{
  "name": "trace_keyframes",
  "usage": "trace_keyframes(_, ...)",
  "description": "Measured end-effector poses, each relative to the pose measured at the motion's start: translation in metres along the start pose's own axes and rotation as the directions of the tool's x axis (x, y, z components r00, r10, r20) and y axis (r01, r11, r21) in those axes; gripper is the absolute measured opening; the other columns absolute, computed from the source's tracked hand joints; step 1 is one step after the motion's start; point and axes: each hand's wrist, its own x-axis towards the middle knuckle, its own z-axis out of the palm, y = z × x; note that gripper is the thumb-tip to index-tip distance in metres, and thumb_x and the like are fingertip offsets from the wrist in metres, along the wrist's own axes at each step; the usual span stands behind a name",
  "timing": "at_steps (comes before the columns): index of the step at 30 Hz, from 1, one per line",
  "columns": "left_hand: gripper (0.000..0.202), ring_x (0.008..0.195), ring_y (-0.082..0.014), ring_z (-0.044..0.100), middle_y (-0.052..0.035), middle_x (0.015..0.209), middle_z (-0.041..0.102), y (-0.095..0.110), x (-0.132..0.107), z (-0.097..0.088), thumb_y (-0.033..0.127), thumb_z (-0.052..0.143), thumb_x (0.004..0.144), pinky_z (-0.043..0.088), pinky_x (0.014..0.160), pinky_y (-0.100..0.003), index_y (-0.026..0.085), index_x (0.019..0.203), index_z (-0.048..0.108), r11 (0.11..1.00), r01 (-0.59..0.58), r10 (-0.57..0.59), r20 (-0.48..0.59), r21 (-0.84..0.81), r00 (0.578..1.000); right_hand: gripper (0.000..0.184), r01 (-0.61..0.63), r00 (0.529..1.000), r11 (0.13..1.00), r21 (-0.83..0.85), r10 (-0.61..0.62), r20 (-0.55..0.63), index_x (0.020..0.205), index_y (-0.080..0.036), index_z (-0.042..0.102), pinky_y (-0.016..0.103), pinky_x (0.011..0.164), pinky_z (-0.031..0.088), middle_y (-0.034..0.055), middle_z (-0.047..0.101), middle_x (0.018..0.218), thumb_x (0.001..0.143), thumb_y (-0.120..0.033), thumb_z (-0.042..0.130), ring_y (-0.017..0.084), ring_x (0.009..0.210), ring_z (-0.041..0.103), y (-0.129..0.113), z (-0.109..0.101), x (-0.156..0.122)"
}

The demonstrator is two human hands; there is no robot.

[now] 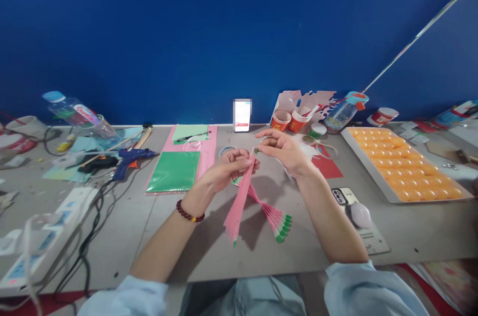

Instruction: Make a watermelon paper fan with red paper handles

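My left hand (227, 169) pinches the upper end of a bundle of long pink paper strips with green tips (239, 206), lifted above the grey table (157, 236). My right hand (286, 149) is just to the right, its fingers curled toward the top of the bundle beside a small green tip. More pink strips with green ends (274, 216) lie fanned out on the table under my hands.
Green and pink paper sheets (175, 170) lie left of my hands, beside a blue glue gun (129, 159) and cables. A tray of orange balls (405, 164) sits at the right. Red paper cups (289, 120), a phone (242, 115) and a power strip (45, 236) are around.
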Motion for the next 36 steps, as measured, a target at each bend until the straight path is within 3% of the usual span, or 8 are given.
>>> trace_keyframes(12,0.016,0.072,-0.0131,0.068,-0.0042,0.077,0.073,0.006,-0.001,0.000,0.019,0.077,0.066,0.050,0.071,-0.025,0.016,0.073,0.063,1.000,0.008,-0.007,-0.094,0.018,0.996,0.029,-0.011,1.000,1.000,-0.003,0.011,0.005,0.100,-0.023,0.063,0.025,0.065,0.044,-0.0028,0.067,0.074,0.073,-0.031,0.070,0.010,0.065,0.058,0.004,-0.001,0.002)
trace_keyframes(19,0.014,0.072,-0.0120,0.067,-0.0040,0.078,0.073,0.009,0.000,-0.011,0.019,0.078,0.066,0.050,0.070,-0.023,0.016,0.072,0.066,0.999,-0.001,0.006,-0.125,0.042,0.992,0.025,0.032,0.999,0.982,-0.185,-0.037,-0.026,0.101,-0.022,0.063,0.026,0.063,0.045,0.0035,0.070,0.091,0.081,-0.036,0.058,0.012,0.070,0.059,0.014,-0.001,0.011)
trace_keyframes(23,0.015,0.072,-0.0110,0.066,-0.0045,0.081,0.073,0.016,-0.002,-0.016,0.021,0.078,0.066,0.050,0.067,-0.021,0.015,0.073,0.066,0.996,-0.057,0.066,-0.152,0.066,0.986,0.016,0.028,0.997,0.812,-0.583,-0.063,-0.040,0.091,-0.021,0.065,0.027,0.068,0.043,0.0047,0.069,0.087,0.084,-0.032,0.055,0.016,0.079,0.062,0.027,0.012,0.006)
trace_keyframes(26,0.018,0.074,-0.0131,0.067,-0.0044,0.081,0.073,0.022,-0.004,-0.017,0.022,0.079,0.064,0.051,0.068,-0.023,0.015,0.073,0.065,0.991,-0.098,0.116,-0.219,0.090,0.969,0.023,-0.093,0.984,0.565,-0.820,0.179,0.012,0.084,-0.019,0.064,0.028,0.062,0.039,0.0072,0.068,0.078,0.084,-0.041,0.056,0.021,0.072,0.063,0.043,0.032,-0.007)
trace_keyframes(28,0.019,0.074,-0.0140,0.067,-0.0039,0.080,0.073,0.024,-0.006,-0.018,0.023,0.080,0.063,0.052,0.070,-0.025,0.016,0.071,0.065,0.988,-0.125,0.144,-0.240,0.095,0.960,0.032,-0.106,0.962,0.416,-0.903,0.272,0.012,0.088,-0.018,0.062,0.029,0.059,0.038,0.0113,0.068,0.085,0.082,-0.049,0.056,0.025,0.075,0.064,0.055,0.045,-0.016)
trace_keyframes(30,0.019,0.074,-0.0145,0.067,-0.0038,0.080,0.072,0.026,-0.006,-0.019,0.023,0.080,0.062,0.052,0.071,-0.026,0.017,0.070,0.064,0.985,-0.141,0.162,-0.244,0.101,0.956,0.041,-0.098,0.952,0.340,-0.935,0.305,0.011,0.098,-0.018,0.058,0.028,0.059,0.037,0.0128,0.068,0.090,0.078,-0.054,0.059,0.026,0.077,0.065,0.064,0.053,-0.022)
trace_keyframes(33,0.019,0.076,-0.0155,0.067,-0.0042,0.080,0.072,0.027,-0.007,-0.020,0.024,0.080,0.062,0.051,0.072,-0.028,0.017,0.071,0.065,0.982,-0.152,0.177,-0.241,0.115,0.954,0.047,-0.097,0.957,0.354,-0.930,0.291,0.011,0.113,-0.018,0.050,0.026,0.060,0.037,0.0119,0.067,0.094,0.077,-0.046,0.062,0.024,0.080,0.064,0.073,0.056,-0.026)
trace_keyframes(36,0.019,0.077,-0.0164,0.067,-0.0040,0.080,0.072,0.027,-0.007,-0.020,0.025,0.080,0.062,0.051,0.072,-0.028,0.017,0.072,0.066,0.979,-0.159,0.186,-0.246,0.127,0.951,0.040,-0.108,0.962,0.485,-0.868,0.270,0.032,0.120,-0.019,0.048,0.024,0.061,0.038,0.0085,0.068,0.089,0.083,-0.030,0.057,0.020,0.076,0.063,0.081,0.052,-0.026)
